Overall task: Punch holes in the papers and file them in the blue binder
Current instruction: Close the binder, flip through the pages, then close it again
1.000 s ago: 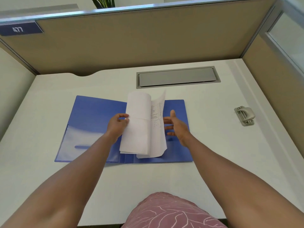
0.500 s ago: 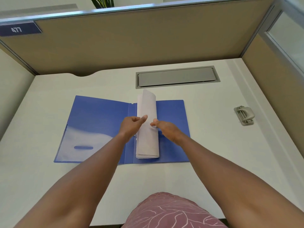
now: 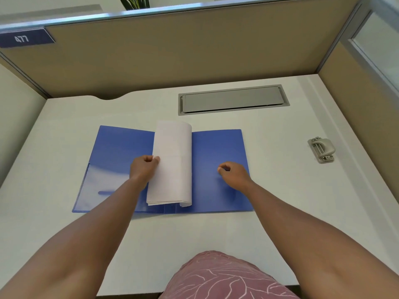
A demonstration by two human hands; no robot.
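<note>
The blue binder [image 3: 218, 169] lies open and flat in the middle of the white desk. A stack of white papers [image 3: 172, 160] is bent over in a curl above the binder's spine, its free edge pointing left. My left hand [image 3: 143, 168] grips that left edge of the stack at mid height. My right hand [image 3: 232, 174] hovers over the binder's right cover with its fingers curled and holds nothing. The grey hole punch [image 3: 321, 149] sits on the desk far to the right, away from both hands.
A grey cable hatch [image 3: 233, 99] is set into the desk behind the binder. Beige partition walls [image 3: 194, 50] close the desk at the back and on both sides. A clear pocket [image 3: 95, 186] covers the binder's left inner cover.
The papers were rolled further over to the left. My right hand let go of them and moved right over the right cover, while my left hand kept hold of their edge.
</note>
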